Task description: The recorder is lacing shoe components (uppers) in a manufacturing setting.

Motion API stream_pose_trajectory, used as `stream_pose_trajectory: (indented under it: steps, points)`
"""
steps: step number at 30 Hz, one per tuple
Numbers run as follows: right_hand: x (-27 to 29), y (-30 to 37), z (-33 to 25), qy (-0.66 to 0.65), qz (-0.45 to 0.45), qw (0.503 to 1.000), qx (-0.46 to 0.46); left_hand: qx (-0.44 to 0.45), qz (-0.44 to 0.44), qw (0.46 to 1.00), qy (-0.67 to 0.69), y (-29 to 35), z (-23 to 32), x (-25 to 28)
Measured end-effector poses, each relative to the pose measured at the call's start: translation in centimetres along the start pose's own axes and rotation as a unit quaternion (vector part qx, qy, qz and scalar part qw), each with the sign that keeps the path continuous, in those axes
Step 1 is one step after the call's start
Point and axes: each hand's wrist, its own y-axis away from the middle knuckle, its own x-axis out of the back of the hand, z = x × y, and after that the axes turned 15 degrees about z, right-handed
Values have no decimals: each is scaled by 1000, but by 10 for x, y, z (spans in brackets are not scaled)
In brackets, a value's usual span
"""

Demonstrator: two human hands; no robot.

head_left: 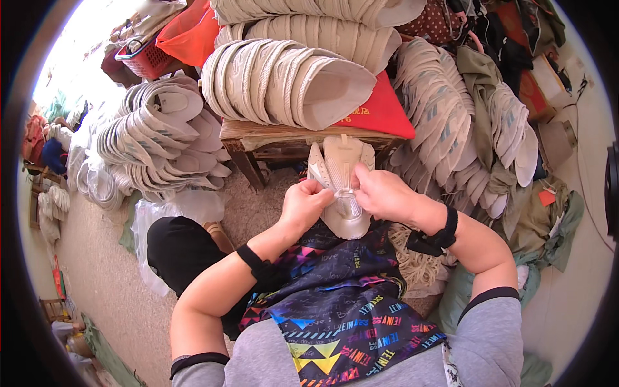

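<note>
A beige shoe upper with a mesh tongue lies toe toward me over my lap, its heel end pointing at the wooden stool. A pale shoelace crosses its throat. From the left, my left hand is closed, thumb and forefinger pinched at the lace by the eyelet edge. On the other side my right hand is closed too, thumb and fingers gripping the upper's right eyelet edge. The fingertips of both hands are partly hidden. A patterned dark apron covers my lap under the upper.
A wooden stool ahead bears a red bag and nested stacks of beige uppers. More stacked uppers stand left and right. A bundle of pale laces lies beside my right thigh. Clear plastic lies on the floor at left.
</note>
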Motion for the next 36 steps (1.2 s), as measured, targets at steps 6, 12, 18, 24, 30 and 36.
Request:
stream_pose_trajectory:
  steps: [6,12,18,24,30,36]
  points:
    - [11,-1,-6,-218,-140,930,-262,-255,4,917,-306,13,26,10]
    - [15,-3,2,-88,-149,982,-81,-562,-61,692,-449,4,70,15]
    - [29,-21,-6,-91,-278,945,-147,-424,-207,715,-515,-11,90,16]
    - [30,-17,-4,-21,-193,980,-32,-425,-219,702,-527,-17,80,17]
    - [1,-30,0,-96,51,989,104,-430,-162,714,-528,-13,74,12]
    - [-26,-43,12,-150,36,983,97,-404,-88,744,-524,-14,70,16]
